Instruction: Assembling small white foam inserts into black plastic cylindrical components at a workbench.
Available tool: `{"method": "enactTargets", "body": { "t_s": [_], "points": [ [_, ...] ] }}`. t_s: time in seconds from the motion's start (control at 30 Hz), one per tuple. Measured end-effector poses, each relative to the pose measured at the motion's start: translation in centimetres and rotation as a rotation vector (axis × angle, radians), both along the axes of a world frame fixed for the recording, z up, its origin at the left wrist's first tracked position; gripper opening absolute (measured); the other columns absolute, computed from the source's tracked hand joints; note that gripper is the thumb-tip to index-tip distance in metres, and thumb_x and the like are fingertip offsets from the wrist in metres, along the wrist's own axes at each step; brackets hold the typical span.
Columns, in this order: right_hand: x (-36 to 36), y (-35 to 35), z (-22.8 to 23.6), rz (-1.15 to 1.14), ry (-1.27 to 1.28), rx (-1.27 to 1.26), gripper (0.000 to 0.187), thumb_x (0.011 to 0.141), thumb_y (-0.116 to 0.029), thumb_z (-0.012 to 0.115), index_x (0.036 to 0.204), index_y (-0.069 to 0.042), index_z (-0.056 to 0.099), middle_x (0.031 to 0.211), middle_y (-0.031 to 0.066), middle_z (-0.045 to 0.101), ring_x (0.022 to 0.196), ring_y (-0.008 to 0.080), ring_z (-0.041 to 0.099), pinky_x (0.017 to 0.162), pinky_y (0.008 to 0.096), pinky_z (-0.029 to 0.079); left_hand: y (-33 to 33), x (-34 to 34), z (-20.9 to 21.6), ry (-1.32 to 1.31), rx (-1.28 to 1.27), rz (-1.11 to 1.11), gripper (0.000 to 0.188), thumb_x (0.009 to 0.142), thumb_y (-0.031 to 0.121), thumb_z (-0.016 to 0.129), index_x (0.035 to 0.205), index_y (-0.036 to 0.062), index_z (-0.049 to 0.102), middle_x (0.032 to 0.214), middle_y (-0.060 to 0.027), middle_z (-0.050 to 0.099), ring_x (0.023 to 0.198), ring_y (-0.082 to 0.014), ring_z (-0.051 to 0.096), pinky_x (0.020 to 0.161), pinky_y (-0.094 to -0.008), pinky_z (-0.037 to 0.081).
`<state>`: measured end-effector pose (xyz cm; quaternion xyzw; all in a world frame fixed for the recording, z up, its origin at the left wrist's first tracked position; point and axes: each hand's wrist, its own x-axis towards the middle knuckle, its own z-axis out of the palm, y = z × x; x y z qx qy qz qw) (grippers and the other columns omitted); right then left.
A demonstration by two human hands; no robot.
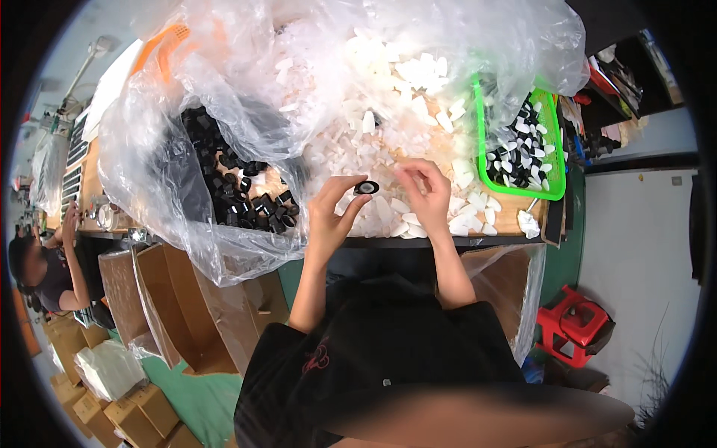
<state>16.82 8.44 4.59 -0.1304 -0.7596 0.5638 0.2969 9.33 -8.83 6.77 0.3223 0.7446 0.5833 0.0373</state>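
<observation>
My left hand (333,212) pinches a small round black part (366,187) with a pale centre between thumb and fingertips, above the work table. To its right, my right hand (427,196) is raised with thumb and fingers drawn together. Whatever is in its fingertips, if anything, is too small to make out. Beneath and beyond both hands spreads a heap of white and translucent tongue-shaped pieces (385,211). Left of my left hand, many short black caps (278,212) lie partly inside a clear plastic bag (142,175).
A bright green basket (556,138) with mixed black-and-white parts stands at the right. Plastic sheeting (523,37) drapes over the far side. Open cardboard boxes (187,321) stand below the table's front edge, and a red stool (573,322) is at the lower right. Another person (56,276) works far left.
</observation>
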Motion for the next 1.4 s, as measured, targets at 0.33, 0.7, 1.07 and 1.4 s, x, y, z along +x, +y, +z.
{"method": "enactTargets", "body": {
  "t_s": [0.33,0.7,1.07,1.4],
  "points": [
    [0.4,-1.4,1.8,0.112,0.305,0.176,0.019,0.08,0.006,0.072,0.095,-0.004,0.067,0.094,0.0091,0.071,0.087,0.0248,0.067,0.078,0.0329,0.053,1.0,0.6,0.2,0.08,0.018,-0.024,0.031,0.076,0.003,0.078,0.106,0.0019,0.07,0.098,-0.0124,0.07,0.091,-0.0284,0.066,0.08,-0.0346,0.052],
    [0.7,-1.5,2.7,0.11,0.233,0.379,0.019,0.079,0.003,0.073,0.095,-0.005,0.067,0.097,0.0086,0.071,0.087,0.0259,0.064,0.08,0.0345,0.051,0.9,0.5,0.8,0.13,0.011,-0.014,0.032,0.074,0.0,0.078,0.105,-0.0002,0.07,0.099,-0.0127,0.07,0.092,-0.0267,0.067,0.082,-0.033,0.051],
    [1.2,-1.7,2.6,0.164,0.092,0.378,0.011,0.085,-0.003,0.067,0.095,-0.005,0.07,0.111,0.0084,0.062,0.097,0.0251,0.057,0.082,0.0349,0.049,0.8,0.4,0.4,0.206,-0.021,-0.007,0.032,0.073,0.0,0.078,0.104,0.0016,0.07,0.097,-0.0107,0.07,0.093,-0.0268,0.066,0.08,-0.0346,0.051],
    [0.5,5.5,-5.1,-0.09,-0.301,0.724,0.011,0.083,-0.001,0.067,0.094,-0.004,0.068,0.099,0.0098,0.061,0.096,0.0303,0.057,0.083,0.0371,0.048,0.3,0.5,0.1,0.095,-0.124,0.099,0.029,0.075,0.003,0.079,0.103,0.0034,0.071,0.093,-0.0084,0.07,0.079,-0.0189,0.058,0.074,-0.0308,0.048]
  ]
}}
